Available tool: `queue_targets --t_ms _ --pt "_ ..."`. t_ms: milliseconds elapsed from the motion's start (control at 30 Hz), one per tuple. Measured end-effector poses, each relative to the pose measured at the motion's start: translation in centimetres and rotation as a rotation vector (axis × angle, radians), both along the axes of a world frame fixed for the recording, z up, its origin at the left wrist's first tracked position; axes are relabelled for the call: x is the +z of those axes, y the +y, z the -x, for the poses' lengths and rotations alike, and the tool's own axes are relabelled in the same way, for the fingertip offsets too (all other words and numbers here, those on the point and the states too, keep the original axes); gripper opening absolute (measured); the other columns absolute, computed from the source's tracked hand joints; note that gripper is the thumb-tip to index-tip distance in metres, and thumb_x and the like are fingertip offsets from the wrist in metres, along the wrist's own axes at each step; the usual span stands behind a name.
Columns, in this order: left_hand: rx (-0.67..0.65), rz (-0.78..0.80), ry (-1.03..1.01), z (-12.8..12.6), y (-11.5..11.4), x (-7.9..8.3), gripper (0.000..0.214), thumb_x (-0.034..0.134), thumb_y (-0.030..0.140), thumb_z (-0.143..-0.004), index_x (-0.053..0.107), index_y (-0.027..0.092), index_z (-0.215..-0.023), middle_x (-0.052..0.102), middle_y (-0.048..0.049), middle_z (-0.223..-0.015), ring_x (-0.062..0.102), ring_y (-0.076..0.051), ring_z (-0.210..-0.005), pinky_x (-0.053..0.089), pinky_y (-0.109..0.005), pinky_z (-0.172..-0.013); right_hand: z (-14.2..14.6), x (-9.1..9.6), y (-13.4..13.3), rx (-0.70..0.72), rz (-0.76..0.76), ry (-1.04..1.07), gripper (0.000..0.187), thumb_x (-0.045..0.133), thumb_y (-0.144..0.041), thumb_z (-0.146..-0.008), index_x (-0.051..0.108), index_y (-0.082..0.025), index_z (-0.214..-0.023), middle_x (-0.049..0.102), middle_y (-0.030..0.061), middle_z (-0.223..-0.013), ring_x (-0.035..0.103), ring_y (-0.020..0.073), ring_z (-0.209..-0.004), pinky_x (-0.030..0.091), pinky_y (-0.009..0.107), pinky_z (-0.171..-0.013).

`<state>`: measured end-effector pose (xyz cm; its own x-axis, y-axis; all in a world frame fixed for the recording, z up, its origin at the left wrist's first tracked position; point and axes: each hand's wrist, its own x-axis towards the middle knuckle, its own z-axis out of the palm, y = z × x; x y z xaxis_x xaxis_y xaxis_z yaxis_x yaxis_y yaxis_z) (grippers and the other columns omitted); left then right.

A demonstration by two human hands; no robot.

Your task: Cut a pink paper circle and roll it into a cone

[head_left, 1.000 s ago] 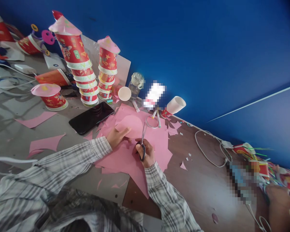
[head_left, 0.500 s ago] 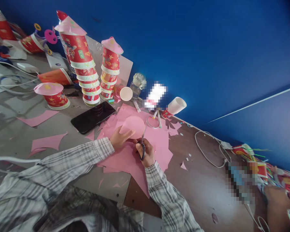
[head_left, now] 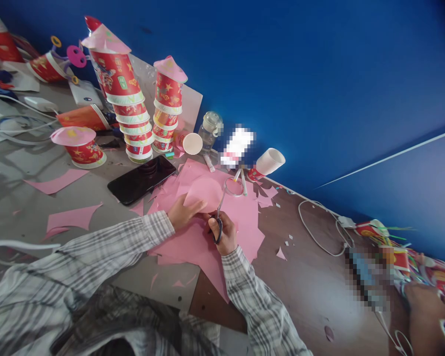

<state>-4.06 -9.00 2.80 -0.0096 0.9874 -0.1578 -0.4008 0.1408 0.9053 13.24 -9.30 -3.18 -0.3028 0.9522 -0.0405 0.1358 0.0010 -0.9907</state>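
Observation:
My left hand [head_left: 186, 212] is closed on the lower left edge of a rounded piece of pink paper [head_left: 204, 192], thumb on top. In my right hand [head_left: 225, 234] is a pair of scissors [head_left: 218, 225], fingers in the dark handles. The scissor blades point up and away along the right edge of the rounded paper. Whether the blades are apart is too small to tell. Beneath both hands lies a spread of pink paper sheets [head_left: 241, 237]. A roll of clear tape [head_left: 234, 186] rests just beyond the blades.
A black phone [head_left: 142, 180] lies to the left. Behind it stand a tall cup tower [head_left: 123, 79] and a shorter one [head_left: 169, 91], both pink-roofed. A glass jar [head_left: 209, 131] and stacked white cups [head_left: 270, 160] line the blue wall. Another person's hand [head_left: 424, 306] is at far right.
The view has shifted very slightly. Both hands keep nearly the same place, with the paper and scissors still held. At far right the other person's hand has moved a little.

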Motion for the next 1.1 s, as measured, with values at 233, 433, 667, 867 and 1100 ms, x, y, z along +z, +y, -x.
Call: queue_targets --t_ms 233,433,667,867,1100 --pt "0.003 -0.021 -0.051 0.1 0.5 -1.7 0.029 0.065 0.04 -0.059 0.059 0.014 -0.07 0.062 -0.006 -0.06 0.056 -0.02 -0.054 0.05 -0.039 -0.056 -0.2 -0.4 0.0 0.001 -0.008 -0.017 0.075 0.094 -0.096 -0.082 0.074 -0.027 -0.101 0.071 -0.0033 -0.065 0.065 0.0202 -0.061 0.053 0.034 -0.064" --pt "-0.008 -0.008 -0.072 0.1 0.5 -1.8 0.034 0.066 0.041 -0.058 0.059 0.012 -0.076 0.062 -0.0066 -0.062 0.056 -0.018 -0.052 0.05 -0.039 -0.056 -0.2 -0.4 0.1 0.004 -0.015 -0.026 0.078 0.092 -0.1 -0.082 0.074 -0.026 -0.102 0.071 -0.0031 -0.066 0.064 0.0201 -0.061 0.052 0.034 -0.064" --pt "0.003 0.022 -0.092 0.1 0.5 -2.0 0.036 0.067 0.038 -0.058 0.059 0.013 -0.081 0.064 -0.0079 -0.07 0.057 -0.018 -0.052 0.051 -0.038 -0.056 -0.1 -0.1 0.1 -0.007 -0.041 -0.033 0.072 0.092 -0.095 -0.084 0.074 -0.027 -0.098 0.069 -0.0037 -0.063 0.066 0.0206 -0.061 0.054 0.034 -0.063" --pt "-0.002 0.028 -0.093 0.1 0.6 -2.1 0.043 0.069 0.042 -0.054 0.059 0.011 -0.081 0.065 -0.0093 -0.071 0.057 -0.017 -0.051 0.052 -0.039 -0.056 0.2 0.0 0.0 -0.027 -0.01 -0.002 0.071 0.097 -0.091 -0.079 0.071 -0.027 -0.097 0.069 -0.0041 -0.063 0.061 0.0186 -0.058 0.051 0.033 -0.06" --pt "0.001 0.043 -0.059 0.3 0.5 -1.7 0.044 0.069 0.043 -0.053 0.057 0.008 -0.077 0.062 -0.0066 -0.057 0.056 -0.018 -0.047 0.052 -0.038 -0.052 0.5 0.3 0.0 -0.043 0.006 0.004 0.07 0.101 -0.087 -0.075 0.069 -0.028 -0.096 0.062 -0.0071 -0.061 0.052 0.0149 -0.056 0.048 0.031 -0.058"
